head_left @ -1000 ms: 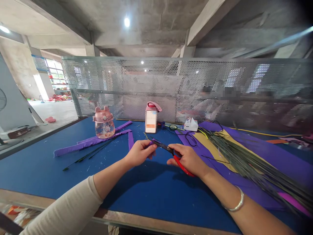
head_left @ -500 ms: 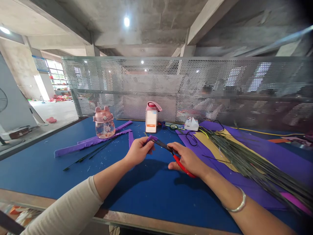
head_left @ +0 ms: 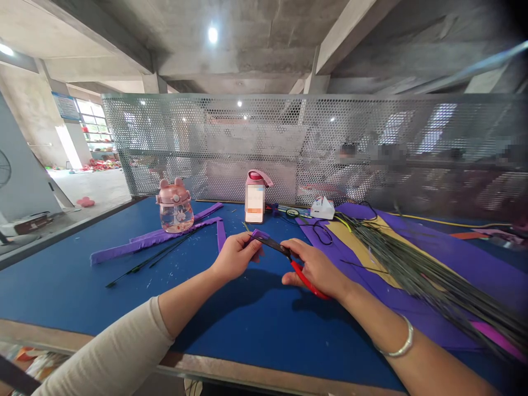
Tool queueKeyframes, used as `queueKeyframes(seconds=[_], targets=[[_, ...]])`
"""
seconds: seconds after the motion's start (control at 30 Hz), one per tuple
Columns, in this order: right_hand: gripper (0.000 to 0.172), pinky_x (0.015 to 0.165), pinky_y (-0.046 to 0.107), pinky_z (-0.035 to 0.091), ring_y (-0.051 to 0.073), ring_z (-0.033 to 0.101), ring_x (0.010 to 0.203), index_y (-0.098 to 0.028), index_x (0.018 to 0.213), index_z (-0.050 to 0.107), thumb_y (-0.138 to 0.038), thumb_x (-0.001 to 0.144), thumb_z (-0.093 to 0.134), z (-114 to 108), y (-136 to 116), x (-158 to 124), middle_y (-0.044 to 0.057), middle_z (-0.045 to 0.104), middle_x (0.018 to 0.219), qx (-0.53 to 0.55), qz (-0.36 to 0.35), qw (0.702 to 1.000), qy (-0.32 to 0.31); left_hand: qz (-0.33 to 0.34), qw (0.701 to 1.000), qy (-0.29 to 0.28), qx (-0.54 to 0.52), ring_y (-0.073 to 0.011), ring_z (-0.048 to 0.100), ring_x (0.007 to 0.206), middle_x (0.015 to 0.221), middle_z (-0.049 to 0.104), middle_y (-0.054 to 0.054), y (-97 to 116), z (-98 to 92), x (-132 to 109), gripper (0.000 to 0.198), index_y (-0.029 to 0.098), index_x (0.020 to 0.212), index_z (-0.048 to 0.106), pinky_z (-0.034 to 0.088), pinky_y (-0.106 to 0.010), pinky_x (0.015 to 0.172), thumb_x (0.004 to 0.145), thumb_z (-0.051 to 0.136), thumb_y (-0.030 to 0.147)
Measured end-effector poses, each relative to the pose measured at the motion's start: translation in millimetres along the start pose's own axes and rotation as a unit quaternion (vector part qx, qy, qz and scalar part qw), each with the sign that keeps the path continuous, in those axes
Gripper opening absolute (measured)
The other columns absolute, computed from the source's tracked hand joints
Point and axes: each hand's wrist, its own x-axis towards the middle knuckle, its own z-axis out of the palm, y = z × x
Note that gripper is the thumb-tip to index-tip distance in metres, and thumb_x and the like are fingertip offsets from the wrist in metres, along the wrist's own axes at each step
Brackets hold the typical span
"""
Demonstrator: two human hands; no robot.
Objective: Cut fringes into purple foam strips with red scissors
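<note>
My left hand (head_left: 235, 256) pinches a small purple strip (head_left: 260, 234) above the middle of the blue table. My right hand (head_left: 315, 268) holds red-handled scissors (head_left: 304, 279), with fingers around the handles. The dark blades point left and lie against the strip, close to my left fingertips. Part of the strip is hidden behind the left fingers. Left of my hands, longer purple strips (head_left: 117, 249) with a fringed edge lie on the table, and one end (head_left: 221, 235) runs down behind my left hand. Thin dark green stems (head_left: 138, 267) lie in front of them.
A pink-lidded bottle (head_left: 176, 212) stands back left; a phone (head_left: 254, 204) leans on a pink bottle at the back. At right, a bundle of green stems (head_left: 412, 269) rests on purple sheets (head_left: 437, 322). A perforated metal panel (head_left: 165, 132) borders the blue table (head_left: 53, 291).
My hands have hardly moved. The purple strip at the blades sits slightly differently, and the whole view has shifted a little.
</note>
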Motion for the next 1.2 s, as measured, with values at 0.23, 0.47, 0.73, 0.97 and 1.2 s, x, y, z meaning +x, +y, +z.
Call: queueKeyframes(seconds=[0.23,0.47,0.73,0.97,1.2], targets=[[0.054,0.067,0.028,0.043,0.018,0.051,0.073,-0.021,0.107,0.052,-0.058,0.069,0.064,1.4,2.2,0.2,0.003,0.055,0.088,0.022,-0.014,1.000,0.000,0.019,0.999,-0.023,0.018,-0.0080,0.051,0.051,0.066,0.059,-0.003,1.0,0.1,-1.5,0.034,0.012,0.071,0.058,0.039,-0.020,0.048,0.080,0.052,0.044],[0.044,0.061,0.024,0.041,0.015,0.051,0.069,-0.019,0.097,0.056,-0.055,0.072,0.064,-1.6,-0.7,1.7,0.003,0.057,0.083,0.026,-0.008,1.000,-0.002,0.036,0.998,-0.042,0.020,-0.0067,0.050,0.051,0.066,0.057,-0.002,0.5,-0.5,-1.6,0.031,0.012,0.070,0.058,0.037,-0.019,0.049,0.082,0.051,0.039],[0.039,0.063,0.025,0.042,0.016,0.054,0.072,-0.019,0.096,0.059,-0.049,0.073,0.067,-3.5,-0.5,0.6,0.003,0.060,0.083,0.019,-0.009,1.000,0.008,0.027,0.999,-0.041,0.022,-0.0070,0.049,0.050,0.065,0.057,-0.002,0.6,-0.3,-1.1,0.032,0.012,0.068,0.058,0.035,-0.019,0.047,0.082,0.051,0.040],[0.034,0.060,0.025,0.041,0.016,0.055,0.070,-0.018,0.091,0.061,-0.048,0.076,0.064,-3.6,-2.5,0.7,0.003,0.061,0.081,0.014,0.007,1.000,0.007,0.007,0.999,-0.036,0.029,-0.0066,0.046,0.047,0.054,0.054,0.001,0.3,-1.3,-1.9,0.033,0.013,0.069,0.060,0.033,-0.019,0.047,0.082,0.051,0.042],[0.032,0.058,0.023,0.040,0.015,0.055,0.067,-0.019,0.092,0.061,-0.046,0.076,0.064,-4.0,0.3,0.0,0.002,0.062,0.078,-0.007,0.003,1.000,0.008,-0.013,0.999,-0.038,0.013,-0.0061,0.044,0.045,0.053,0.055,0.002,3.5,-0.5,-2.3,0.033,0.014,0.067,0.058,0.033,-0.019,0.045,0.080,0.052,0.044]])
